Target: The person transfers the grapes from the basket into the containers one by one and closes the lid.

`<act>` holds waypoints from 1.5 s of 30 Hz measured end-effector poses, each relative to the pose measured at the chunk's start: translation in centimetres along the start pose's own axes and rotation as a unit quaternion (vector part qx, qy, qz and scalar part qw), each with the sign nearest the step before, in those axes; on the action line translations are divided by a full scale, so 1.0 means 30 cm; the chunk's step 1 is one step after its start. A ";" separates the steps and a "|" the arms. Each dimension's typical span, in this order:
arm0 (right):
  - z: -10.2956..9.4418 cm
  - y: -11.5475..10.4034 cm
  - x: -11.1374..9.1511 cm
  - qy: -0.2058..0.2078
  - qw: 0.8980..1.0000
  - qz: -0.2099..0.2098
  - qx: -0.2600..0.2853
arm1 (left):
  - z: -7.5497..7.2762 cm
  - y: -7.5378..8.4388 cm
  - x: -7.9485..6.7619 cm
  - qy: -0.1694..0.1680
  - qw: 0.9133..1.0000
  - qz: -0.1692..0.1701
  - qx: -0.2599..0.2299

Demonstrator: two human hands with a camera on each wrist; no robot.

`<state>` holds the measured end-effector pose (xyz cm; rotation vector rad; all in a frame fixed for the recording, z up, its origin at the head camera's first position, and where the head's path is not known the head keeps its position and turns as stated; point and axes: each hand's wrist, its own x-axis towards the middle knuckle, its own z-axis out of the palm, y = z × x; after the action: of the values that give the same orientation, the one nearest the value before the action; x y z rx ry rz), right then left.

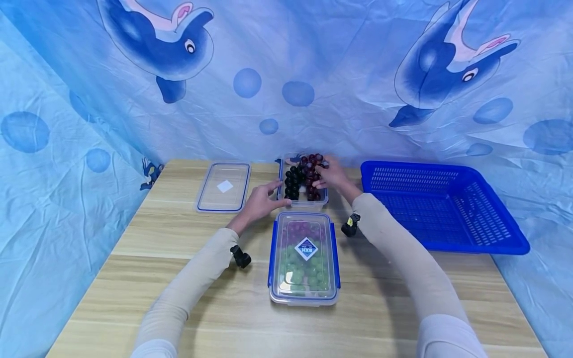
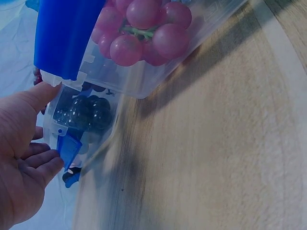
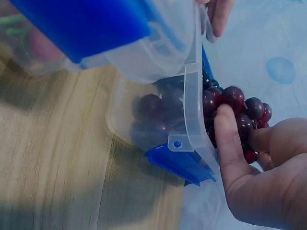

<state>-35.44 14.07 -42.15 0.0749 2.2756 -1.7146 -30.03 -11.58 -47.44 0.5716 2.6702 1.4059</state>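
Note:
My right hand (image 1: 332, 174) grips a bunch of dark red grapes (image 3: 233, 99), its thumb and fingers around the berries at the right side of a clear plastic container (image 1: 309, 203). Part of the bunch lies inside; the right wrist view shows the held berries above the rim. A bunch of black grapes (image 1: 293, 181) lies in the container's left half. With fingers spread, my left hand (image 1: 261, 201) touches the container's front left corner. In the left wrist view, its thumb reaches the rim and its fingertips rest by a blue side latch (image 2: 69, 151).
A lidded container (image 1: 304, 293) with pink and green grapes stands in front, close to the open one. Its loose counterpart, a clear lid (image 1: 224, 199) with a blue seal, lies at left. To the right sits a blue basket (image 1: 447, 171). A dolphin-print curtain (image 1: 313, 129) hangs behind the table.

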 end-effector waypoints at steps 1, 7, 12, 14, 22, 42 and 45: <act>0.002 -0.002 0.003 -0.002 1.000 0.006 0.000 | 0.000 0.000 0.000 0.000 1.000 0.000 0.000; 0.008 -0.023 -0.002 0.041 0.998 0.009 -0.055 | -0.003 0.000 0.003 0.000 1.000 0.003 -0.003; 0.021 -0.032 -0.014 0.077 0.992 -0.010 -0.099 | -0.003 0.003 0.003 0.000 1.000 0.001 -0.007; 0.024 -0.029 -0.012 0.079 0.992 -0.014 -0.096 | -0.002 0.002 0.003 -0.001 1.000 0.001 -0.007; 0.014 -0.006 0.008 0.039 0.998 -0.019 -0.048 | -0.001 -0.002 0.002 0.000 1.000 0.004 -0.006; 0.005 0.018 0.056 0.129 0.953 -0.107 -0.252 | 0.004 -0.005 -0.001 0.003 1.000 0.012 -0.001; 0.001 0.025 0.067 0.110 0.954 -0.092 -0.265 | 0.004 -0.006 0.000 0.003 1.000 0.011 -0.001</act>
<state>-37.21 13.98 -43.38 -0.0663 2.9127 -1.1567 -30.06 -11.59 -47.66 0.5984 2.6764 1.4171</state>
